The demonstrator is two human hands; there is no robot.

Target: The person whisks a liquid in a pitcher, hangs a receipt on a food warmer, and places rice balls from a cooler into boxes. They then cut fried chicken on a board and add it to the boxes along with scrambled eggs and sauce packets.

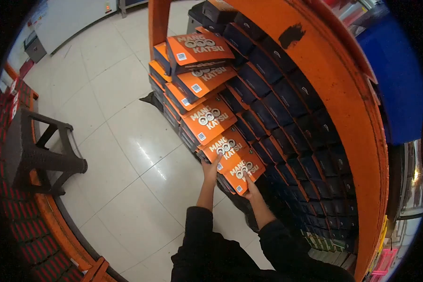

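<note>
Both my hands are at the near end of a row of stacked orange cardboard boxes printed "MANG KATSU". My left hand (210, 170) has its thumb on top of the second-nearest orange box (231, 160), with its other fingers at the box's left edge. The nearest orange box (236, 178) is gripped by my right hand (253, 189), thumb on the lid and fingers partly hidden at its near side. Farther along stand more orange boxes (208, 120), piled higher toward the back, the top one (199, 49) tilted.
Dark box ends (272, 108) fill the shelf to the right, behind an orange rack frame (357, 108). A dark plastic stool (47, 150) stands at left on the tiled floor (122, 188). Another orange-edged rack (66, 235) with stacked items runs along the left.
</note>
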